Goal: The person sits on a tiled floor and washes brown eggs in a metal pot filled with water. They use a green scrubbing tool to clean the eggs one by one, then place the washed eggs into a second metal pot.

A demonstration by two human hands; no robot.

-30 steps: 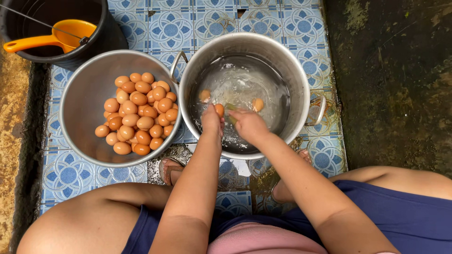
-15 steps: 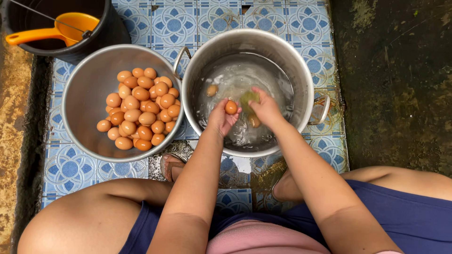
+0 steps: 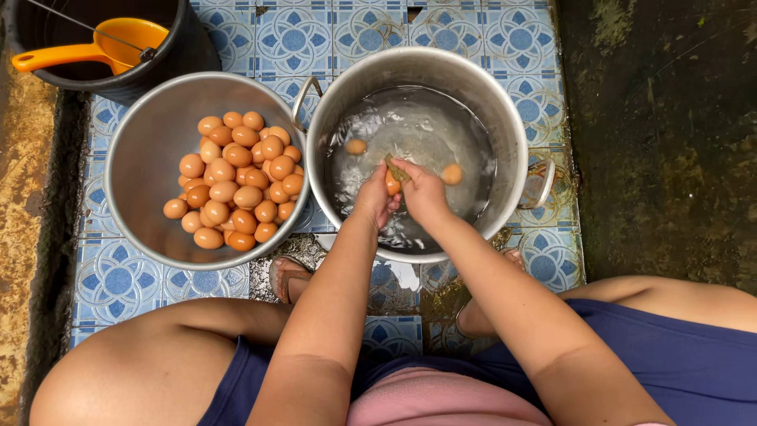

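Note:
My left hand [image 3: 375, 197] holds a brown egg [image 3: 392, 184] over a steel pot [image 3: 505, 118] of water. My right hand [image 3: 423, 189] presses a greenish scrubbing pad [image 3: 394, 168] against that egg. Two more eggs [image 3: 451, 173] float in the water. To the left stands a wide steel bowl [image 3: 142, 158] with a heap of several brown eggs [image 3: 236, 181] in it.
A black bucket [image 3: 185, 47] with an orange dipper [image 3: 110, 43] stands at the top left. The floor is blue patterned tile [image 3: 118, 280], with dark wet ground on the right. My knees and sandalled feet frame the pot's near side.
My hands have lifted an egg out of the water and come together over the pot's middle. The right hand now rubs the egg with the pad.

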